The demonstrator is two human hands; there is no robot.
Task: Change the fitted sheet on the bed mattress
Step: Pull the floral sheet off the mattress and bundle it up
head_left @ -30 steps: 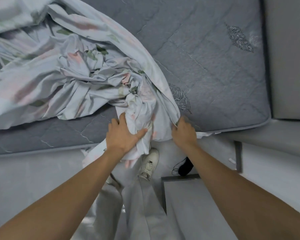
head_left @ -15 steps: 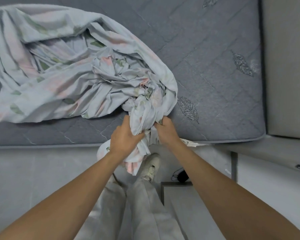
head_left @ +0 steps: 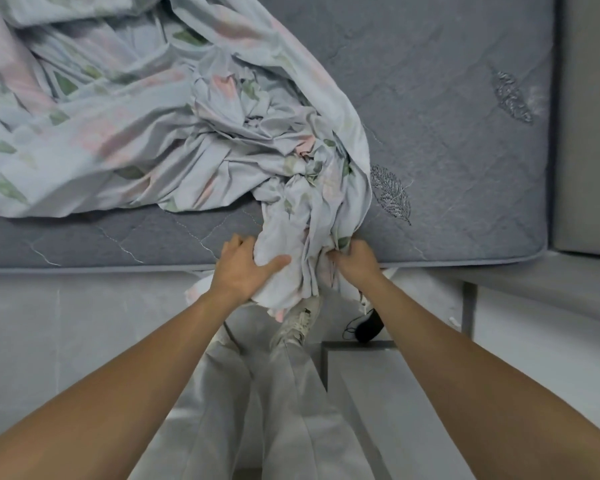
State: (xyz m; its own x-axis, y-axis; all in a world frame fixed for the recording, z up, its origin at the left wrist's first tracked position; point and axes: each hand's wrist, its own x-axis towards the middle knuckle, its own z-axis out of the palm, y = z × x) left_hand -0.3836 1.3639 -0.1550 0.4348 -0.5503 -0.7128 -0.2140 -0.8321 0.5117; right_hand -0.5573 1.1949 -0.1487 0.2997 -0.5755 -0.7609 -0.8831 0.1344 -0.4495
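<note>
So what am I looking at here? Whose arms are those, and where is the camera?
There is no machine here: a person wears a camera on the head, which looks forward and down, so you see their own two bare arms reaching out. The left hand and the right hand each have a grip on a bunched part of a pale flowered sheet. The rest of that sheet lies crumpled and spread over a grey quilted mattress, which is otherwise bare. The hands are at the mattress's near edge. Below them you see the person's light trousers and a white shoe on the pale floor, with a small black object beside the shoe; what it is I cannot tell.
</note>
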